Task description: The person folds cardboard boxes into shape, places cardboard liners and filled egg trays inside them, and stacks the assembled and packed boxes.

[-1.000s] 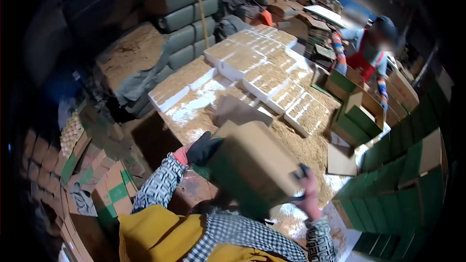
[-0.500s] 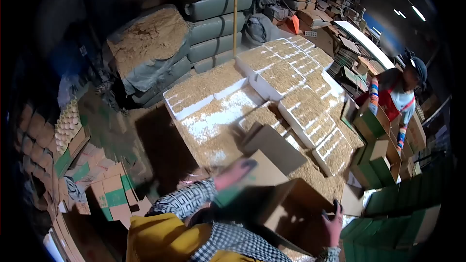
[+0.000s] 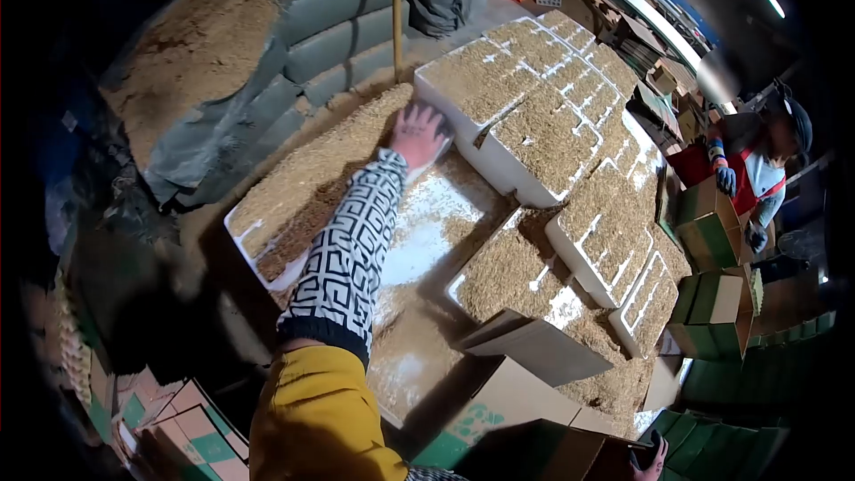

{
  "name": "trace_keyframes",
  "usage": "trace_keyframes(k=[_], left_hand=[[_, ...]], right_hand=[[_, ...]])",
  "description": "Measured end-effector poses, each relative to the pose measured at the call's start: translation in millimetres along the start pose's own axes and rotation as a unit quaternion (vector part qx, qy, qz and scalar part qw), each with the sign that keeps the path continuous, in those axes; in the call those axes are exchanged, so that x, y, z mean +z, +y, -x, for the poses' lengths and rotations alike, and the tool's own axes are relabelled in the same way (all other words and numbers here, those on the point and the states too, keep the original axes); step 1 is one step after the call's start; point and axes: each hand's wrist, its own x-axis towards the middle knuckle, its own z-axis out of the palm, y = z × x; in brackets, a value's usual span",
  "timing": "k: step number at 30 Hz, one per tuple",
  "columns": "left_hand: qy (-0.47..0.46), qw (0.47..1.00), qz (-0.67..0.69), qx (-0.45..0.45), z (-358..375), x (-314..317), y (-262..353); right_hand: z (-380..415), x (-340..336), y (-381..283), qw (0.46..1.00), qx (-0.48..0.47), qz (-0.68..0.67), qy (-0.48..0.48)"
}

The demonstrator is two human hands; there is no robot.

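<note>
My left hand (image 3: 419, 135) reaches out, fingers spread, at the far end of a sawdust-filled white foam box (image 3: 329, 174). Its dark fingertips are by the wall of a neighbouring foam box (image 3: 472, 147); contact is hard to tell. At the bottom right, my right hand (image 3: 653, 458) holds the edge of an open cardboard box (image 3: 570, 454), its fingers only partly visible. That box has a raised flap with green print (image 3: 499, 410). More sawdust-topped foam boxes (image 3: 597, 223) stand beyond it.
A co-worker (image 3: 757, 160) in a red apron handles green-and-brown cartons (image 3: 712, 223) on the right. An opened sawdust bale (image 3: 196, 53) and stacked bales (image 3: 343, 9) stand at the back left, near an upright pole (image 3: 397, 18). Flattened cartons (image 3: 191, 436) lie lower left.
My left hand has moved from the cardboard box's flap forward to the foam boxes. The view has shifted, and my right hand remains at the cardboard box's edge.
</note>
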Motion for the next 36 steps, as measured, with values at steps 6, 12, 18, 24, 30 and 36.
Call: trace_keyframes(k=[6,12,18,24,30,36], left_hand=[[-0.093,0.974,0.125,-0.167,45.6,-16.3,-143.1],[0.033,0.946,-0.147,-0.288,272.5,-41.9,-231.8],[0.075,0.849,0.013,-0.523,382.3,8.2,-235.0],[0.338,0.557,0.646,-0.397,335.7,2.2,-111.8],[0.408,0.472,0.711,-0.324,348.2,-36.4,-50.6],[0.298,0.416,0.824,-0.243,418.7,-73.5,20.2]], right_hand=[[-10.2,5.4,8.0,0.999,-0.031,-0.018,-0.003],[-15.3,12.3,51.0,1.0,-0.003,0.022,-0.018],[-19.0,1.5,23.3,0.999,0.034,0.001,-0.034],[-10.3,37.7,107.9,0.997,-0.062,0.027,0.045],[-2.2,17.2,56.5,0.997,-0.035,-0.056,0.035],[25.9,1.0,39.3,0.934,-0.175,-0.197,0.242]])
